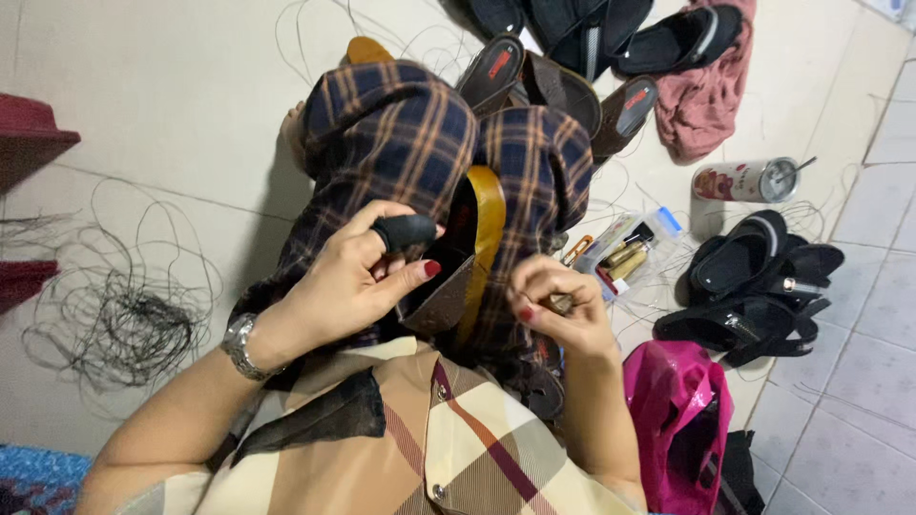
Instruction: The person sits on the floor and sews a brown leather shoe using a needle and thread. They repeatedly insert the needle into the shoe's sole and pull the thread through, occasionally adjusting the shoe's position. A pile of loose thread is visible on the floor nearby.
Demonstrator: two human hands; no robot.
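- Sandal [474, 250], brown with a mustard-yellow edge, sits upright on my lap between the plaid-trousered knees; I take it as my landmark.
- Left hand [367, 277] is clamped on the sandal's near side, thumb pressed against the brown upper; a dark rubber finger cap [405, 232] covers one finger, lying on the sole's top edge.
- Right hand [553, 303], just right of the sandal, is pinched together on a small brownish tool [561, 303]; I cannot tell whether it is a needle grip or an awl.
- Progress, as I judge it: the upper meets the sole, but I cannot make out any stitch line, so how much of the edge is sewn stays unclear.
- Beyond the sandal, past my knees, several finished-looking dark sandals [558, 81] lie on the floor [143, 86]; more black ones [754, 286] are stacked well to its right.
- Left of the sandal, a tangle of dark thread [134, 329] is spread on the floor.
- Right of the sandal: a clear box of small tools [625, 250], a printed can [744, 181] lying on its side, a pink cloth [706, 95] farther off, and a magenta bag [677, 410] near my right elbow.
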